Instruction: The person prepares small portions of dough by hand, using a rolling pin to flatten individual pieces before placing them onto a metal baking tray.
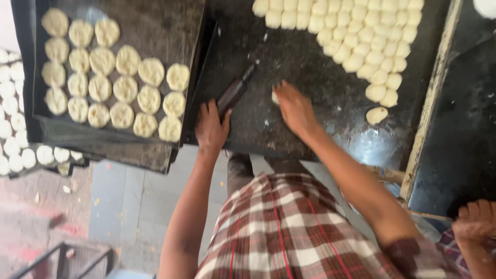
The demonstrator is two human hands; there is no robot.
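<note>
I take my bearings from the dark baking tray (155, 20), which is filled with flattened dough rounds (125, 89) in loose rows. To its right, on the black slab (310, 119), small dough balls (356, 31) are packed in a tight cluster, well apart from the tray. One flat round (376, 114) lies alone just under that cluster. To the tray's left and lower down, more pale rounds (13, 124) run out of view. Below the tray is the grey tiled floor (124, 201), with a dark metal railing (62, 258) further down and left. Far to the tray's lower right is another person's hand (475, 219).
</note>
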